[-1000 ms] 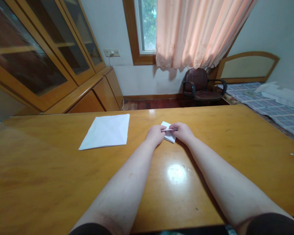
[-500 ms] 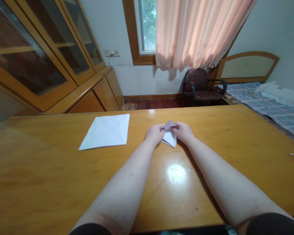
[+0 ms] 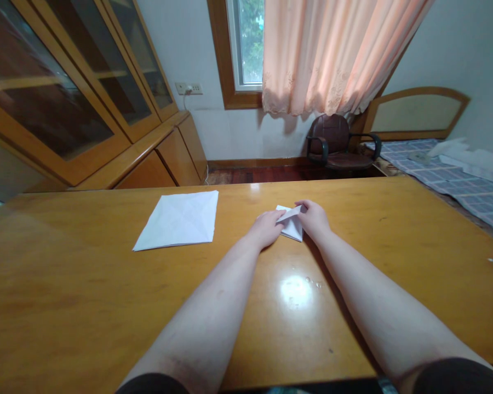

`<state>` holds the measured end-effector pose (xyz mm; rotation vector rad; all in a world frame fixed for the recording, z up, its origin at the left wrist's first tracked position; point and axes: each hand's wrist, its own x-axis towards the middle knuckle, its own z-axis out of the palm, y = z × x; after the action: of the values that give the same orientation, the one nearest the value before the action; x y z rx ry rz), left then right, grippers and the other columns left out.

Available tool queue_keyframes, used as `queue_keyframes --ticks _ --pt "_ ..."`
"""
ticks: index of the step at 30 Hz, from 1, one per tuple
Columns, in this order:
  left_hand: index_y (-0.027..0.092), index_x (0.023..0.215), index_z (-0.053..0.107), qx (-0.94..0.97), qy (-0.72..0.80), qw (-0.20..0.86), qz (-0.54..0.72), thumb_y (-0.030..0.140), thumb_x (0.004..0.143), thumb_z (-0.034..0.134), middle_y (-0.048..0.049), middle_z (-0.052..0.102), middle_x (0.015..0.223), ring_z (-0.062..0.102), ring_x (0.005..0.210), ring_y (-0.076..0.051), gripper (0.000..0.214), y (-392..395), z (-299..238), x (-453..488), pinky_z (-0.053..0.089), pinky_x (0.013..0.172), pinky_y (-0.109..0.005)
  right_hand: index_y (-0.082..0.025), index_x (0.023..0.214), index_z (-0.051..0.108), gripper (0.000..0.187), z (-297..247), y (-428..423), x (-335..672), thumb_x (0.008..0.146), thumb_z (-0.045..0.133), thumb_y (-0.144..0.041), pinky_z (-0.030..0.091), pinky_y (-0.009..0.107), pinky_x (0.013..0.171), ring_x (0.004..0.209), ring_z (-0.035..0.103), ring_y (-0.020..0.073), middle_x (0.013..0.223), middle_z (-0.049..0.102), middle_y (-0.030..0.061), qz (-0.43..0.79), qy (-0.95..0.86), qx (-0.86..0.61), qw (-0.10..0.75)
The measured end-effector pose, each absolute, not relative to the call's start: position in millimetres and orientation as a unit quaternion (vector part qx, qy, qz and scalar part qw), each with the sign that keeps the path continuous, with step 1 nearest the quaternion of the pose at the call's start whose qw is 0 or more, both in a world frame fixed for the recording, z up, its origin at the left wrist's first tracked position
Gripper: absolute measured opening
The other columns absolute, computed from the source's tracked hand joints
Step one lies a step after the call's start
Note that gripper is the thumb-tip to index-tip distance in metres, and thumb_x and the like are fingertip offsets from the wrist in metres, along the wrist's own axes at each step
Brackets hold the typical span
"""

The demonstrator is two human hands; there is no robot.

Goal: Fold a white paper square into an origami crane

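Note:
Between my hands a small folded sheet of white paper (image 3: 292, 227) lies on the wooden table (image 3: 148, 306), with one flap lifted off its upper face. My left hand (image 3: 267, 227) is at the paper's left side, its fingers closed on the edge and the flap's left end. On the other side my right hand (image 3: 313, 219) pinches the flap's right end between thumb and fingers. Part of the paper is hidden behind the fingers. Left of my hands a flat stack of larger white paper sheets (image 3: 181, 219) rests on the table.
Beyond the table's far edge stands a brown armchair (image 3: 332, 142) under a pink curtain (image 3: 332, 54). A wooden cabinet (image 3: 143, 158) with glass doors is at the left. On the right is a bed (image 3: 447, 164) with a checked cover.
The folded paper has turned and shifted slightly right. Its flap has gone from standing up as a point to a narrow strip. My left hand has moved right, further over the paper.

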<state>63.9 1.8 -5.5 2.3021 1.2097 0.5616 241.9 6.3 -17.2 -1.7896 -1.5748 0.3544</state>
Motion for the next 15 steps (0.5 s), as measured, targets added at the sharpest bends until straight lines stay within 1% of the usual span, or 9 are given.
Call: queue_keyframes --ticks 3,6,9,11,13,15 --pt "0.023 0.117 0.064 0.837 0.435 0.250 0.217 0.022 0.088 0.042 -0.0041 0.067 0.116 0.059 0.105 -0.020 0.035 4 -6 63 0.043 0.094 -0.030 -0.015 0.100 0.064 0.031 -15 7 242 0.071 0.059 -0.024 0.045 0.036 0.083 0.092 0.060 0.0243 0.103 0.067 0.0110 0.055 -0.609 -0.686 0.393" --pt "0.023 0.110 0.067 0.823 0.467 0.234 0.224 0.028 0.092 0.039 -0.0049 0.070 0.107 0.062 0.097 -0.021 0.034 5 -5 62 0.046 0.086 -0.030 -0.016 0.090 0.061 0.024 -11 6 241 0.070 0.064 -0.030 0.044 0.037 0.078 0.084 0.058 0.0242 0.090 0.065 0.0099 -0.015 -0.591 -0.692 0.415" --pt "0.022 0.104 0.070 0.793 0.531 0.200 0.223 0.033 0.093 0.037 -0.0076 0.071 0.101 0.063 0.092 -0.022 0.036 6 -6 60 0.045 0.083 -0.031 -0.019 0.077 0.058 0.016 -7 3 238 0.072 0.065 -0.032 0.042 0.032 0.068 0.067 0.054 0.0197 0.070 0.061 0.0043 0.013 -0.648 -0.653 0.392" --pt "0.022 0.102 0.070 0.781 0.552 0.187 0.225 0.034 0.093 0.036 -0.0083 0.071 0.100 0.062 0.093 -0.022 0.037 8 -7 60 0.045 0.082 -0.031 -0.019 0.069 0.058 0.016 -5 0 235 0.074 0.065 -0.033 0.041 0.031 0.066 0.064 0.053 0.0181 0.064 0.059 0.0027 0.052 -0.725 -0.587 0.356" --pt "0.023 0.102 0.070 0.780 0.553 0.182 0.230 0.034 0.093 0.037 -0.0077 0.071 0.101 0.062 0.093 -0.022 0.036 9 -8 59 0.044 0.081 -0.031 -0.019 0.067 0.060 0.015 -4 -3 231 0.076 0.064 -0.031 0.042 0.030 0.069 0.069 0.056 0.0182 0.069 0.063 0.0037 0.083 -0.781 -0.516 0.341" --pt "0.024 0.101 0.070 0.783 0.548 0.181 0.233 0.035 0.093 0.037 -0.0064 0.071 0.100 0.062 0.093 -0.022 0.035 10 -9 59 0.044 0.081 -0.031 -0.019 0.075 0.066 0.011 -5 -5 229 0.079 0.063 -0.029 0.044 0.030 0.073 0.077 0.060 0.0184 0.079 0.068 0.0047 0.135 -0.811 -0.462 0.332"
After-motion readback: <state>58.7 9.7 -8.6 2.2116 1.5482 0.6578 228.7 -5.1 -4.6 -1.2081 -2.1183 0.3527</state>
